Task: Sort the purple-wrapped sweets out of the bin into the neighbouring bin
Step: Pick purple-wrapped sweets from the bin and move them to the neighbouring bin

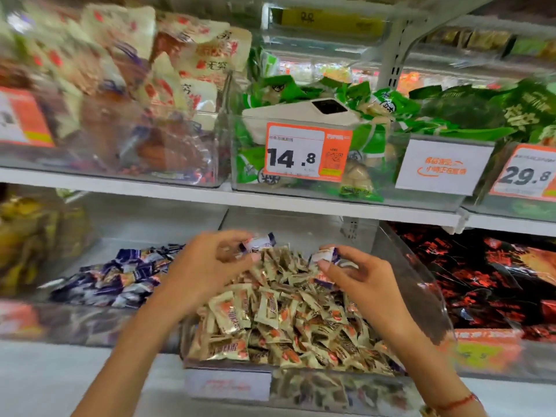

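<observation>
Lower shelf, far L: blurred clear bin of yellow-gold packets (27, 236). Next to it, the clear plastic neighbouring bin (99, 322) w/ a heap of purple-and-white wrapped sweets (117, 278) lying along its floor, approx mid-depth.

Left hand (207, 266) is up over the boundary btwn the two bins, fingers curled, thumb and fingertips pinching one purple-and-white wrapped sweet (259, 242) held above the back of the pile. Grip is tight; nothing else in that hand as far as visible.

Centre: clear plastic bin (418, 284) heaped w/ small beige-and-gold wrapped sweets w/ orange-red marks (270, 320), filling it front to back. A white label (228, 384) sits on its front face, print too blurred to read.

Right hand (358, 273) is over the back-right of the same pile, fingers bent, thumb and forefinger pinching a second purple-edged white sweet (326, 254). Another purple-trimmed wrapper (323, 281) shows in the beige pile just under that hand. Red string bracelet (457, 402) on the right wrist.

Far R, lower shelf: bin of dark packets w/ red print (481, 278).

Upper shelf, L to R: bin of cream-and-red packs (135, 85), bin of green packs (301, 94) w/ orange price tag 14.8 (307, 152), a white sign w/ orange text (442, 167), orange tag 29.8 (526, 176).
</observation>
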The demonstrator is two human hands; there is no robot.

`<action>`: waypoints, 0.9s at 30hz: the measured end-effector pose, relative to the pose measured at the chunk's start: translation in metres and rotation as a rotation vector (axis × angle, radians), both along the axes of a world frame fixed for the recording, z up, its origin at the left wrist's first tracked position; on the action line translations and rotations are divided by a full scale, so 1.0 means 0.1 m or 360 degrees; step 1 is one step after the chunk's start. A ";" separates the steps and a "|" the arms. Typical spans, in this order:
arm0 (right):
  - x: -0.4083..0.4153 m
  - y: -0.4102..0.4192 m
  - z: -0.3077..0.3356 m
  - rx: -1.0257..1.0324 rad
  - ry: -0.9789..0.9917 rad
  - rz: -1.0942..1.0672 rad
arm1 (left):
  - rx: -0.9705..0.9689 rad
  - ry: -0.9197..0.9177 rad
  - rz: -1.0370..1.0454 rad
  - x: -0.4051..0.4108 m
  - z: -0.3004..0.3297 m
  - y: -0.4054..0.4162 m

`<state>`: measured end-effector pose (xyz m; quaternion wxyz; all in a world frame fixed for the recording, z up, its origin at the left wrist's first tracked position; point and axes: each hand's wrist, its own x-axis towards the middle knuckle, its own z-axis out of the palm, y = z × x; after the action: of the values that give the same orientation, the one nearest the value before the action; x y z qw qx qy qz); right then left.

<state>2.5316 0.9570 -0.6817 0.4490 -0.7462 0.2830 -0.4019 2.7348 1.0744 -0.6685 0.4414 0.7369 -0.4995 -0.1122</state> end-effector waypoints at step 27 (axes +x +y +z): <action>-0.84 -0.02 0.17 -0.0977 0.1140 -0.0591 | -0.0477 -0.0351 -0.0026 -0.37 -0.17 0.05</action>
<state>2.4479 0.9545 -0.6648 0.0048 -0.8719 0.4160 -0.2584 2.6976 1.0795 -0.6859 0.4879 0.6667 -0.5619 0.0412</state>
